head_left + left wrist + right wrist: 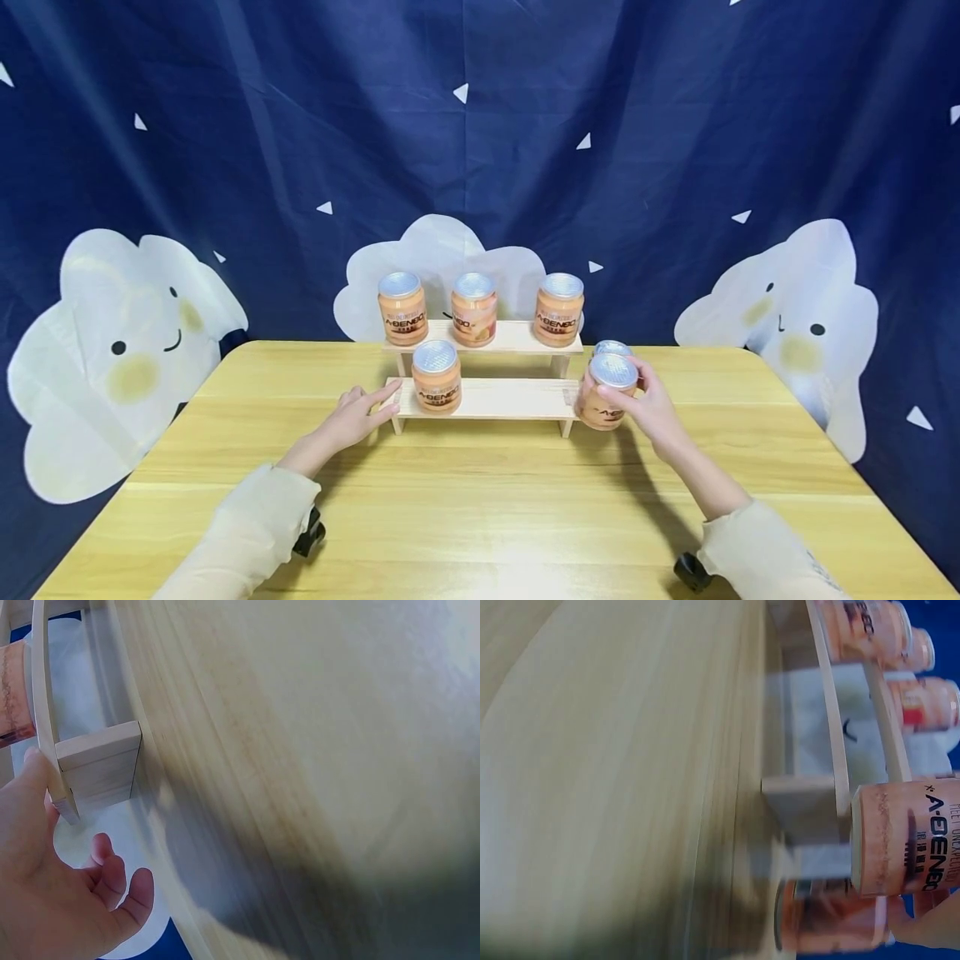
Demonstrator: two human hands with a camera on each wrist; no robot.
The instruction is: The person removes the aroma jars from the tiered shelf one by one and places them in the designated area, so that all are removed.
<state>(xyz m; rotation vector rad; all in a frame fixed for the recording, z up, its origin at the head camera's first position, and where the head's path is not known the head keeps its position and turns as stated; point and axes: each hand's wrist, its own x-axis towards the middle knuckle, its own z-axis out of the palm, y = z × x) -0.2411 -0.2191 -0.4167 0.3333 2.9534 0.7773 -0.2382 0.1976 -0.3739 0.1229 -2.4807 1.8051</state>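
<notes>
My right hand (pixel 651 408) grips an orange jar (pixel 609 412) with a silver lid, thumb on its near side. This jar overlaps the right end of the lower wooden shelf (pixel 517 398) in the head view. Behind it, partly hidden, a second jar (pixel 832 921) stands on the table. My left hand (pixel 352 419) pinches the left end of the lower shelf between thumb and forefinger, the other fingers loosely bent in the left wrist view. One jar (pixel 437 383) stands upright near that end of the shelf.
On the raised back shelf (pixel 514 335) stand three similar jars, left (pixel 403 312), middle (pixel 474 315) and right (pixel 558 315). The wooden table (pixel 465 508) extends in front, and a dark blue curtain (pixel 525 167) with white clouds hangs behind.
</notes>
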